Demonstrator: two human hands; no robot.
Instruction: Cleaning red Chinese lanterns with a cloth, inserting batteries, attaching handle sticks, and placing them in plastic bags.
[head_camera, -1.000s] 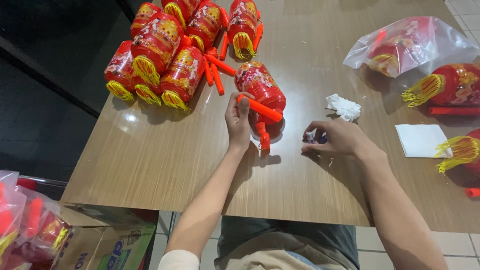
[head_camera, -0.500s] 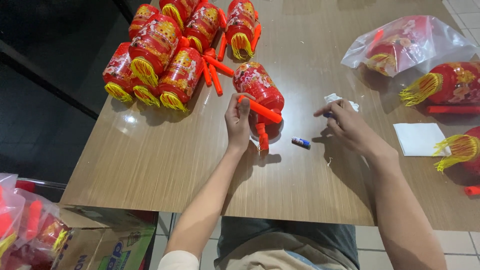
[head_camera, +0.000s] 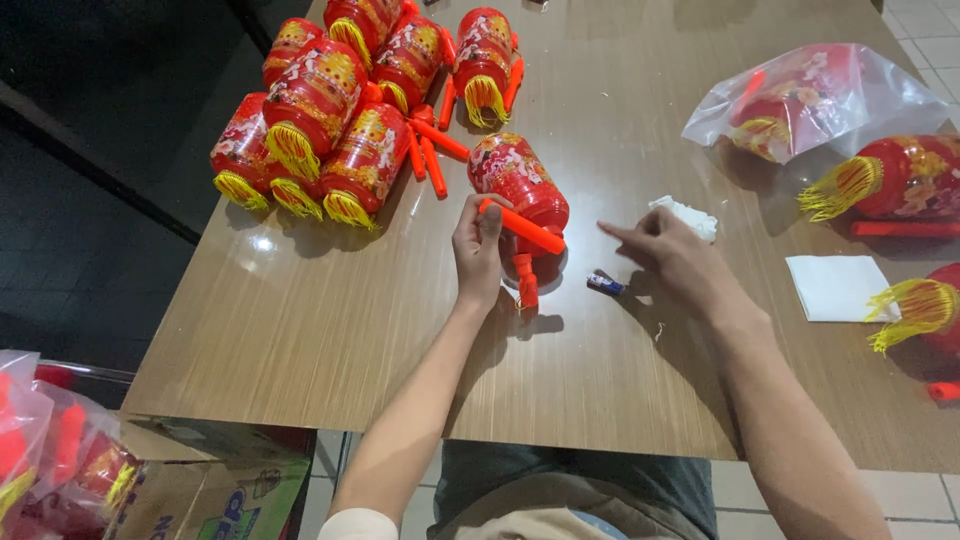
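Observation:
A red toy lantern (head_camera: 518, 180) with an orange handle stick lies on the wooden table (head_camera: 300, 320) in front of me. My left hand (head_camera: 478, 250) grips the orange stick (head_camera: 520, 228) of that lantern. My right hand (head_camera: 672, 258) hovers just right of it, fingers loosely curled with the index pointing toward the lantern, holding nothing I can see. A small dark cylinder, like a battery (head_camera: 604, 285), lies on the table under the right hand's fingers. A crumpled white scrap (head_camera: 688, 215) sits just beyond the right hand.
Several finished red lanterns with yellow tassels (head_camera: 350, 110) are piled at the far left. A clear bag with a lantern (head_camera: 810, 100), more lanterns (head_camera: 900, 180) and a white napkin (head_camera: 835, 288) lie right. Bagged lanterns (head_camera: 50, 470) fill a cardboard box (head_camera: 215, 490) below the table edge.
My right hand has lifted off the small dark cylinder, leaving it on the table, and moved up toward the lantern. My left hand has stayed on the orange stick.

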